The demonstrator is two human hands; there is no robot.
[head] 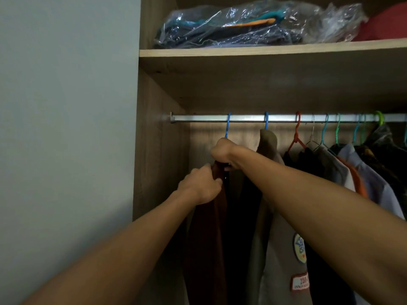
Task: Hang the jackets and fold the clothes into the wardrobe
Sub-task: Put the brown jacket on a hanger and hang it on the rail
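A dark brown jacket (211, 227) hangs at the left end of the metal rail (198, 118) on a blue hanger (227, 126), whose hook sits over the rail. My right hand (223, 154) grips the hanger just below the hook, at the jacket's collar. My left hand (203, 186) pinches the jacket's fabric near its shoulder. Beside it on the right hangs a khaki jacket (271, 249) with sewn patches, on another blue hanger (266, 119).
Several more garments on coloured hangers (352, 164) fill the rail to the right. The wardrobe's left side panel (158, 150) stands close to the brown jacket. On the shelf (242, 51) above lie clothes in clear plastic bags (242, 25) and a red item (387, 25).
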